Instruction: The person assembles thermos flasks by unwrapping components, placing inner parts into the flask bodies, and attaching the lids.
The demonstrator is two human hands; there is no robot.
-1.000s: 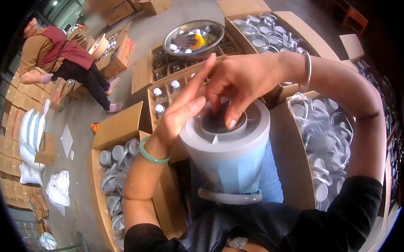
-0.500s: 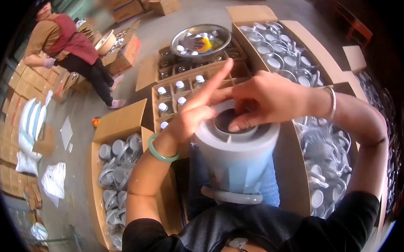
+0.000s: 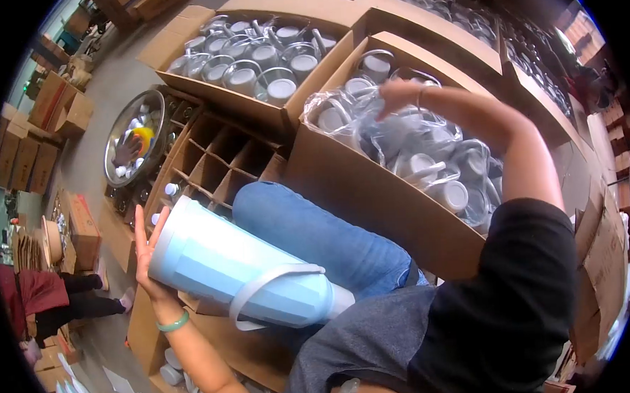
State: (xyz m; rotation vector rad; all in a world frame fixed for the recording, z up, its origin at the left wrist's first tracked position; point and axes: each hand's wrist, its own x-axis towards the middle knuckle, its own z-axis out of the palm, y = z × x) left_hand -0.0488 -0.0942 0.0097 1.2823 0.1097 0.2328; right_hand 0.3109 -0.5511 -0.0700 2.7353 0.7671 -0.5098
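A light blue, faceted jug (image 3: 244,270) with a grey base rim and a grey handle lies tilted across my lap. Against its grey rim rests my left hand (image 3: 149,263), fingers spread and palm supporting that end. My right hand (image 3: 398,96) is stretched out over an open carton (image 3: 392,200) on the right, at plastic-wrapped grey parts (image 3: 396,133). Its fingers are blurred, so whether they hold any plastic cannot be made out.
Another carton (image 3: 226,102) of grey-lidded parts stands ahead. Left of it are a divided box (image 3: 208,169) with bottles and a metal basin (image 3: 109,153) holding a glove. A person (image 3: 42,296) stands at the far left.
The view has turned right. My right hand has left the jug's round end and reached over the right carton. The jug has tipped from upright to lying, its grey rim toward the left.
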